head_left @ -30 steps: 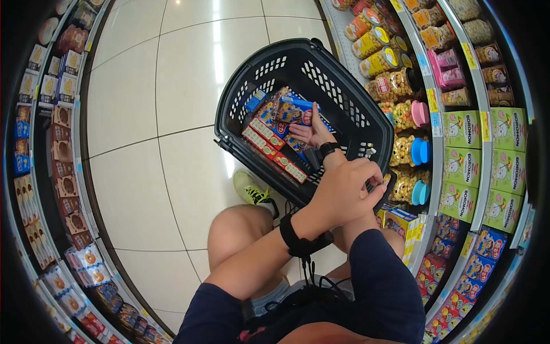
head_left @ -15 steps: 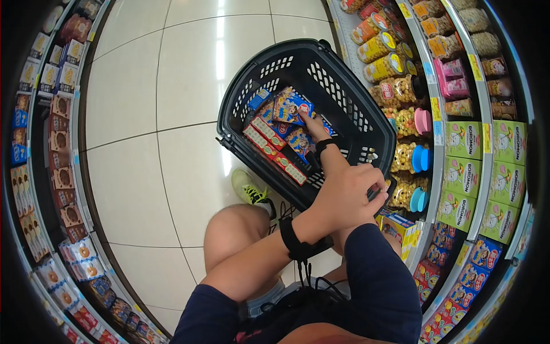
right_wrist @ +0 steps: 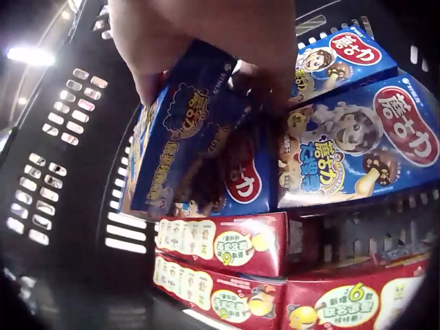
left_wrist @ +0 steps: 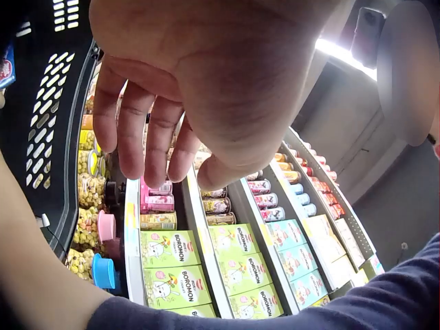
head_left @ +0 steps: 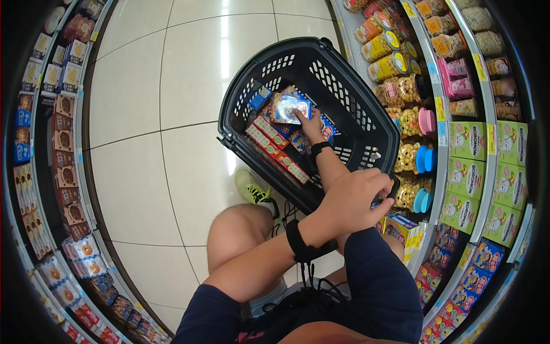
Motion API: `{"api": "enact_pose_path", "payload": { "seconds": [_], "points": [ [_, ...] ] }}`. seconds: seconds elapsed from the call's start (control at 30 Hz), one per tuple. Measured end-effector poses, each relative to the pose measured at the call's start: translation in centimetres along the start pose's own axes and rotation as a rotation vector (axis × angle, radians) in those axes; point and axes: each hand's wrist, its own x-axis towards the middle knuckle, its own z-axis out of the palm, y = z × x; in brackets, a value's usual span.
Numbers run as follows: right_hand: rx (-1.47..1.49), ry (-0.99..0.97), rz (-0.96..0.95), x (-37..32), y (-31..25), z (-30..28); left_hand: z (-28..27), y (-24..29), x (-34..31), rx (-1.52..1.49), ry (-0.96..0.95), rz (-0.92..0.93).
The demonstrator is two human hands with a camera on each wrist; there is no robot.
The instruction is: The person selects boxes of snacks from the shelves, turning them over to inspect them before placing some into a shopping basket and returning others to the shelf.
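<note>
My right hand (head_left: 311, 125) reaches into a black shopping basket (head_left: 366, 109) and grips a blue chocolate biscuit box (head_left: 286, 110) with a cartoon figure. In the right wrist view that box (right_wrist: 185, 130) is tilted, its narrow side toward the camera and the fingers over its upper end. More blue biscuit boxes (right_wrist: 357, 148) lie beside and under it, partly hidden. Red boxes (right_wrist: 220, 240) line the near side of the basket. My left hand (head_left: 355, 198) crosses above the right forearm; its fingers (left_wrist: 137, 130) hang loosely bent, holding nothing.
Shelves with jars of nuts (head_left: 395, 89) and green boxes (head_left: 467, 140) stand close along the basket's right side. Another shelf of packaged biscuits (head_left: 69, 172) runs along the left. Tiled floor (head_left: 189, 86) lies between, with a shoe (head_left: 252, 186) beside the basket.
The right hand has turned from palm showing with spread fingers to gripping the blue biscuit box by its right end. The box has tilted and now catches glare. The left hand stays nearly still.
</note>
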Motion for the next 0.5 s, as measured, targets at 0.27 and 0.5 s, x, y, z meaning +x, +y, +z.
{"api": "enact_pose_path", "payload": {
  "seconds": [0.27, 0.5],
  "points": [
    [0.068, -0.063, -0.200, -2.5, -5.5, -5.8, 1.7, 1.7, 1.0, 0.091, -0.088, 0.071],
    [-0.123, 0.184, -0.562, -14.5, -11.7, -22.8, 6.1, 3.3, 0.5, -0.121, -0.179, 0.037]
  ]
}}
